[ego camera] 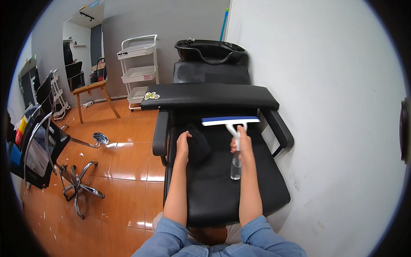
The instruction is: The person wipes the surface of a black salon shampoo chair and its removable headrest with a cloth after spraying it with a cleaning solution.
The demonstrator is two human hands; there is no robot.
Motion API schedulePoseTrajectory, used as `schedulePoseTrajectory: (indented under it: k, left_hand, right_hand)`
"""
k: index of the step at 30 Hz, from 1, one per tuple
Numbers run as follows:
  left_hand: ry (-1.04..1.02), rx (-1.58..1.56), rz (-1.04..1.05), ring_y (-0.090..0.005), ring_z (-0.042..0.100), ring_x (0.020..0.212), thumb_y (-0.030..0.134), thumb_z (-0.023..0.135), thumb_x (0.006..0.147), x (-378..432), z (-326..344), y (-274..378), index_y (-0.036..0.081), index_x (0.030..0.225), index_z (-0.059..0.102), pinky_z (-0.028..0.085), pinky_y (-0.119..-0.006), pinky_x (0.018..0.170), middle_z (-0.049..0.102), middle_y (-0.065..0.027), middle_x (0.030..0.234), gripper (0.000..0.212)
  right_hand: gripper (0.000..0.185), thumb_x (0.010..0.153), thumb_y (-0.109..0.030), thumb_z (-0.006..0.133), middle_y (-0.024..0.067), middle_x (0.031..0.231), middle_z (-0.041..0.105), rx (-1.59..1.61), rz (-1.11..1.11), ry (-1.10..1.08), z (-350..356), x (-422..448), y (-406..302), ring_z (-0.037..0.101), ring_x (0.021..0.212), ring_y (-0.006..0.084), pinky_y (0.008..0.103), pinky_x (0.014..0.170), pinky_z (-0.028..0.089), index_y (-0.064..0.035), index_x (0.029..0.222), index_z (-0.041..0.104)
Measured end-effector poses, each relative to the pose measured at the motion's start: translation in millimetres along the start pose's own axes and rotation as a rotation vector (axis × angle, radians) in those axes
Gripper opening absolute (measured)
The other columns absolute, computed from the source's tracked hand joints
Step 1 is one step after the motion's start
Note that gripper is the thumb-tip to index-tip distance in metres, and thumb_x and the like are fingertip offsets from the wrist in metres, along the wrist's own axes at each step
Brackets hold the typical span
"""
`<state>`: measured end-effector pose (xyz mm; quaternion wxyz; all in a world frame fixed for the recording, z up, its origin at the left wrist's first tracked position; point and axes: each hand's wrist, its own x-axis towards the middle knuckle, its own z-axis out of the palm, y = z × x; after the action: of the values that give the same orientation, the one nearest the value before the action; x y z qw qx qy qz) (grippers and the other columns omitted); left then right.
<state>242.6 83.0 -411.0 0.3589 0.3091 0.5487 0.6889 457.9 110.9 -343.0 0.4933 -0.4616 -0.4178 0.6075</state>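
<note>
My right hand (pixel 243 146) is closed around the white handle of a spray-bottle squeegee (pixel 230 121). Its wide head has a white edge and a blue strip and points away from me. The clear bottle part (pixel 235 168) hangs below the hand, above the black padded seat (pixel 218 196). To the left, my left hand (pixel 182 146) is over the seat, thumb towards the right. A blurred dark cloth (pixel 199 144) lies against its palm side and seems gripped there; the fingers are mostly hidden.
Beyond the seat are a padded bar (pixel 208 96) and a black shampoo basin (pixel 210 51). Armrests (pixel 162 133) flank the seat. A white wall (pixel 337 128) stands close on the right. On the left are a white trolley (pixel 139 75), a wooden easel-like stand (pixel 88 88) and chrome-legged chairs (pixel 77 183).
</note>
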Motion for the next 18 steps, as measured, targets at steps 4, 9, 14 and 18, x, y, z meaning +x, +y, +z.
schedulePoseTrajectory:
  k: [4,9,14,18]
  left_hand:
    - [-0.182,-0.003,-0.158,-0.0220,0.049,0.102,0.051,0.043,0.088,-6,-11,17,0.012,0.093,0.064,0.030,-0.038,0.094,0.057,-0.0097,0.103,0.045]
    - [-0.566,0.021,-0.362,-0.0250,0.011,0.143,0.070,0.034,0.088,-22,-2,37,0.009,0.121,0.058,0.007,-0.042,0.114,0.015,-0.0208,0.153,0.073]
    - [-0.725,0.128,-0.097,-0.0181,0.045,0.115,0.055,0.052,0.089,-20,6,7,0.004,0.128,0.048,0.033,-0.032,0.101,0.052,-0.0111,0.120,0.064]
    - [-0.769,0.198,0.007,-0.0111,0.054,0.087,0.037,0.067,0.084,-26,11,18,0.004,0.112,0.057,0.041,-0.027,0.081,0.058,-0.0011,0.091,0.045]
  right_hand:
    - [0.053,0.084,-0.054,0.050,0.0013,0.045,0.042,-0.009,0.105,-0.223,48,-5,11,0.041,0.034,0.0124,0.0270,0.037,0.037,-0.0081,0.059,0.047]
    - [0.059,0.089,-0.063,0.045,0.0027,0.053,0.051,0.131,0.044,-0.330,66,-5,16,0.051,0.042,0.0121,0.0246,0.042,0.043,-0.0072,0.069,0.053]
    - [0.043,0.097,-0.046,0.043,0.0104,0.088,0.057,0.140,-0.190,-0.375,86,14,21,0.058,0.074,0.0177,0.0329,0.070,0.052,-0.0037,0.096,0.048]
    - [0.033,0.093,-0.033,0.055,0.0152,0.108,0.050,-0.495,-0.992,0.076,78,29,32,0.051,0.099,0.0285,0.0417,0.086,0.044,-0.0029,0.106,0.051]
